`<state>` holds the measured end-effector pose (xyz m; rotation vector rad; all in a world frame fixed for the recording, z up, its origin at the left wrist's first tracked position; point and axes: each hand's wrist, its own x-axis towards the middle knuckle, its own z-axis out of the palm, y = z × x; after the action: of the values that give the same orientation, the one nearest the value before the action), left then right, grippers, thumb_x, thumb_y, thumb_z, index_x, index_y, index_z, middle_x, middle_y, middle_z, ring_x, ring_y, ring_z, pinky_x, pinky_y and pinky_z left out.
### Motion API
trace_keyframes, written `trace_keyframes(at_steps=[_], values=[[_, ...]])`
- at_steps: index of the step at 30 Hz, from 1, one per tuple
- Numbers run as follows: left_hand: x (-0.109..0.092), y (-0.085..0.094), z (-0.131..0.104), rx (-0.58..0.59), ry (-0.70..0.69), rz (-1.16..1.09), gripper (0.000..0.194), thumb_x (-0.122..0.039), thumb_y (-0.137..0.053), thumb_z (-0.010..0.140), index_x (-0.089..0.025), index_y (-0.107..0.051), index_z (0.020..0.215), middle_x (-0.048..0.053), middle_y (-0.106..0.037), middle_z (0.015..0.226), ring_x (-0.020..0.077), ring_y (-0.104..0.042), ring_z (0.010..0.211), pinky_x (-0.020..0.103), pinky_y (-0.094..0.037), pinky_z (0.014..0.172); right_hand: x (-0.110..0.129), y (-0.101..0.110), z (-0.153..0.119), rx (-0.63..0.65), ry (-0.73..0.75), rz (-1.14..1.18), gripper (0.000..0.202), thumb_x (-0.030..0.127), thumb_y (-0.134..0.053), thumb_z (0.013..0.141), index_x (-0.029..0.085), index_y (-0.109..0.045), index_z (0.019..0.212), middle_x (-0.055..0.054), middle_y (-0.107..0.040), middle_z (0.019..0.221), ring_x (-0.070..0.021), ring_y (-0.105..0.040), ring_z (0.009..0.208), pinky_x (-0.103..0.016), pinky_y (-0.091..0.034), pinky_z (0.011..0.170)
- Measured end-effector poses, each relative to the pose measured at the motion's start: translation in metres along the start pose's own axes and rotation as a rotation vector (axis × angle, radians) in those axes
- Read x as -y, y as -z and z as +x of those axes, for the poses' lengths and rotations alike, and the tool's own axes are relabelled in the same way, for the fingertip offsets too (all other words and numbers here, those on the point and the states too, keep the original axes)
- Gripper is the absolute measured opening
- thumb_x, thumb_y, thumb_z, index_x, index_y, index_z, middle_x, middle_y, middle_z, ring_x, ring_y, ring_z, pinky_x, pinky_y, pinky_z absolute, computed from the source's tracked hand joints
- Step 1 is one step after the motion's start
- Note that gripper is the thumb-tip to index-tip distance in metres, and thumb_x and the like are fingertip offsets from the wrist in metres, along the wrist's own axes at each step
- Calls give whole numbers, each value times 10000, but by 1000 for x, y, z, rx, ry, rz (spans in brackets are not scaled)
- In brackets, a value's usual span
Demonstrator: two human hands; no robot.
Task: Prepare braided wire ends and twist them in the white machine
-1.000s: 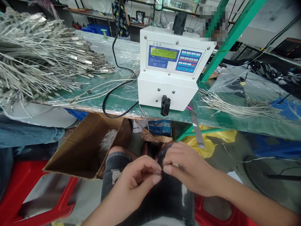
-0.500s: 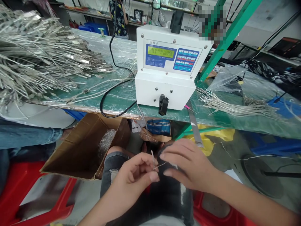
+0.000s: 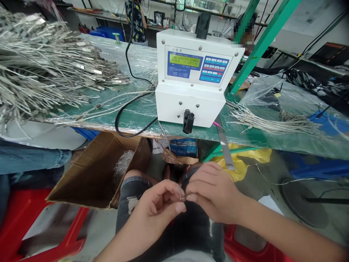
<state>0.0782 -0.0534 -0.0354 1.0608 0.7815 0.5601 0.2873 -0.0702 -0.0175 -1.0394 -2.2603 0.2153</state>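
Note:
Over my lap, my left hand [image 3: 160, 203] pinches a thin pale cable [image 3: 180, 191] between thumb and fingertips. My right hand [image 3: 211, 193] is closed in a pinch right beside it, the fingertips meeting at the cable's end. Most of the cable is hidden by my fingers. Above and beyond both hands stands a white machine [image 3: 191, 105] with a keypad and a lit display. A black chuck [image 3: 188, 122] sticks out of its front, apart from my hands.
A large heap of cables [image 3: 49, 62] lies on the green bench [image 3: 141, 118] at left, a smaller cable bundle [image 3: 269, 122] at right. A metal ruler [image 3: 225, 149] overhangs the bench edge. An open cardboard box [image 3: 89, 171] stands at lower left. A person [image 3: 137, 22] is at the back.
My right hand has moved left and its fingers have closed on the cable end beside my left fingertips. The left hand has barely moved.

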Motion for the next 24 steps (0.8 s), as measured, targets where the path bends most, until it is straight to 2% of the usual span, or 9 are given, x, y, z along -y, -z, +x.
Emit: trace_keyframes(at_steps=[4, 7, 10, 12, 14, 16, 18, 21, 24], values=[[0, 1, 0, -9, -93, 239, 58, -302, -638, 898, -246, -643, 884, -38, -600, 874, 77, -559, 800, 172, -444, 721, 7, 3, -2, 187, -233, 162, 204, 255, -464, 993, 183, -540, 818, 10, -561, 749, -141, -455, 729, -308, -298, 697], [2, 2, -1, 10, -119, 374, 74, -313, -587, 925, -266, -642, 913, -35, -597, 897, 87, -559, 829, 190, -432, 728, 12, 7, -1, 284, -404, 250, 270, 247, -440, 995, 174, -514, 745, 20, -523, 711, -130, -464, 719, -295, -305, 693], [4, 1, 0, 19, -116, 385, 84, -314, -579, 927, -261, -639, 903, -33, -596, 898, 89, -557, 836, 191, -431, 738, 13, 11, 0, 364, -576, 352, 359, 247, -430, 1007, 169, -519, 668, 30, -517, 666, -110, -495, 683, -272, -321, 656], [3, 0, 0, 9, -85, 295, 70, -309, -613, 909, -246, -633, 885, -35, -597, 879, 86, -557, 820, 184, -440, 740, 11, 14, -2, 369, -597, 392, 392, 287, -422, 1027, 178, -562, 678, 32, -541, 674, -105, -519, 678, -263, -347, 651], [3, 0, 2, -8, -39, 166, 93, -305, -669, 875, -228, -622, 855, -41, -590, 839, 77, -552, 782, 172, -448, 721, 7, 16, -6, 305, -510, 356, 307, 345, -441, 1031, 203, -640, 845, 17, -620, 807, -127, -568, 785, -277, -398, 731], [2, 1, 2, -20, -5, 47, 148, -316, -719, 840, -214, -612, 835, -46, -581, 808, 69, -545, 743, 164, -454, 688, 2, 17, -12, 196, -361, 242, 234, 390, -522, 1001, 210, -626, 1107, -27, -656, 1033, -168, -582, 979, -319, -420, 858], [2, 4, 3, -5, 18, -34, 191, -338, -747, 818, -207, -609, 832, -44, -581, 799, 71, -556, 723, 169, -468, 664, -4, 15, -17, 82, -179, 115, 351, 365, -630, 948, 188, -564, 1244, -70, -638, 1173, -190, -563, 1090, -349, -419, 931], [4, 7, 3, 37, 46, -106, 214, -352, -764, 806, -208, -612, 850, -42, -590, 780, 77, -584, 709, 174, -485, 634, -9, 10, -18, -59, 64, -14, 296, 214, -697, 899, 183, -601, 1178, -62, -677, 1137, -174, -585, 1043, -350, -443, 926], [7, 9, 3, 60, 65, -136, 215, -343, -769, 807, -211, -609, 863, -45, -598, 734, 74, -592, 686, 159, -479, 604, -11, 7, -13, -134, 192, -22, 226, 111, -635, 919, 205, -642, 1124, -9, -726, 1051, -149, -606, 973, -339, -463, 914]])
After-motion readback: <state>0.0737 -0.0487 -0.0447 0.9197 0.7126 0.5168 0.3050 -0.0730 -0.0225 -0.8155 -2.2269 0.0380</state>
